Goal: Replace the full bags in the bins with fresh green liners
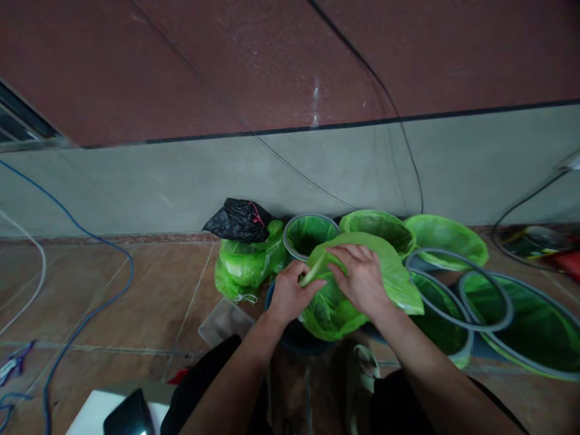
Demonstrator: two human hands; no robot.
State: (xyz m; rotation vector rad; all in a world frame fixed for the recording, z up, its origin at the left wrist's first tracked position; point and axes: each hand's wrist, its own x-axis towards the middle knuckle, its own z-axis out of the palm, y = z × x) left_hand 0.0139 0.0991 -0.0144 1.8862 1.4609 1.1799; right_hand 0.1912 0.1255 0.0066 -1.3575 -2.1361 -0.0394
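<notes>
Maroon over grey: painted wall (181, 78), running behind everything, a thin dark cable trailing down it.

Brown tiled floor (154, 290), grouted, beneath the whole lot.

Oval bin (525, 320), at the far right, grey-rimmed and lined in green; other green-lined bins stand near it, along the wall.

Green plastic liner (376, 260), one, thin and crumpled, located in front of me above a dark blue bin (301, 341). How far it sits inside that bin I cannot tell.

Green plastic sacks (244, 266), bulging, by the wall to the left of the bins; black plastic bag (238, 219) with a pink tie, resting on top.

Loose grey ring (511, 309), one, lying across the rims of two bins at my right.

My left hand (290, 293) and right hand (357, 275), a pair, close together: both pinch the liner's gathered edge between thumb and fingers.

Risks, in my judgement: the thin film may split if I tug both ways too hard; the edge may slip and collapse inward if one pinch loosens; the ring may slide off if my right forearm knocks it.

Brands, labels, writing: none legible.
</notes>
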